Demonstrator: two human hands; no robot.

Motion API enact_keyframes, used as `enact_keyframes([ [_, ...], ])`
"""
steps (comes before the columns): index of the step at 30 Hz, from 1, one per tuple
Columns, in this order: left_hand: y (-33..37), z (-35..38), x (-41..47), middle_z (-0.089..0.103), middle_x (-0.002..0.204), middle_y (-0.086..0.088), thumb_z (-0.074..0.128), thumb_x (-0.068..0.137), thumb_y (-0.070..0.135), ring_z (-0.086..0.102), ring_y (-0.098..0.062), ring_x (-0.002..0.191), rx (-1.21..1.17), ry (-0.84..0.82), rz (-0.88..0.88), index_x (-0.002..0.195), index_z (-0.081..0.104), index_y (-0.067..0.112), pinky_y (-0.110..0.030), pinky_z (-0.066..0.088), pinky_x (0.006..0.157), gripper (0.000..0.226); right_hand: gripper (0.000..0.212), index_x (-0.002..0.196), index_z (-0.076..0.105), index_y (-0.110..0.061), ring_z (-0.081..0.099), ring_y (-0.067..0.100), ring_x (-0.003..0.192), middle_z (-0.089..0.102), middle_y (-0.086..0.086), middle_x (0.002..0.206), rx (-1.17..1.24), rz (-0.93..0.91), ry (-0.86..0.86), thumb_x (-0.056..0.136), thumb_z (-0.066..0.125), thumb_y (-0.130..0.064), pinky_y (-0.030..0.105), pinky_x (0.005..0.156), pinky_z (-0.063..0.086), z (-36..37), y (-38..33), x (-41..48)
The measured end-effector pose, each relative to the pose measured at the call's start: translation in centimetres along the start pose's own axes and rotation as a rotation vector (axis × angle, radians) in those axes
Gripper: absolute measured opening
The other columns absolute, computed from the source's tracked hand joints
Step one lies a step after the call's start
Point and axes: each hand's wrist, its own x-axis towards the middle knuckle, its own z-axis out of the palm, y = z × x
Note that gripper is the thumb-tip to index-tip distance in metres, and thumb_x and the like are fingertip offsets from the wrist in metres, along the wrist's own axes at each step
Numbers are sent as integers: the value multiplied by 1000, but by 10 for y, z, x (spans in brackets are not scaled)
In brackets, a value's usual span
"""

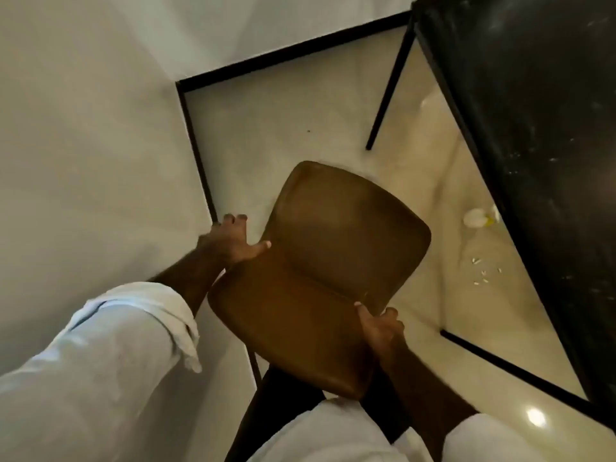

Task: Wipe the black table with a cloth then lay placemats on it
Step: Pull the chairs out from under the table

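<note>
The black table [533, 111] fills the right side of the view, its top speckled with pale marks. A brown chair [320, 271] stands just left of it, seen from above. My left hand [233, 241] grips the chair's left edge, thumb on the seat. At the chair's right side, where seat meets backrest, my right hand [380, 325] is closed on the edge. No cloth or placemat is in view.
Pale walls with black skirting [196, 151] form a corner to the left and behind the chair. A thin black table leg [390, 88] slants to the floor. White scraps and crumbs [476, 218] lie on the glossy beige floor beside the table.
</note>
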Motion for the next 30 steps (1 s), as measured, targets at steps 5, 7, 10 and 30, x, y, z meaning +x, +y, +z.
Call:
enact_keyframes([
  [5,-25,41,30,46,166,-18,76,62,97,56,-45,144,-281,-386,-181,169,26,17,-58,53,114,143,91,152,37,-12,65,46,124,57,20,145,207,179,-188,89,84,-57,58,104,59,14,18,14],
  [7,-23,42,30,67,141,-16,84,78,75,70,-40,122,-486,-534,-289,158,47,13,-54,57,102,108,79,145,39,-11,67,44,119,60,18,136,283,231,-232,92,85,-48,56,100,60,18,23,19],
  [10,-28,42,32,77,124,-18,90,84,53,75,-43,111,-638,-644,-360,144,64,10,-60,57,105,78,69,137,55,-4,73,40,103,70,18,126,397,270,-269,91,89,-43,53,91,63,19,27,25],
  [30,38,-24,52,77,113,-21,94,86,30,76,-41,100,-405,-369,-146,132,68,2,-51,61,97,60,54,145,59,-1,71,32,74,73,17,100,763,273,-231,99,83,-16,27,34,50,-21,17,12],
])
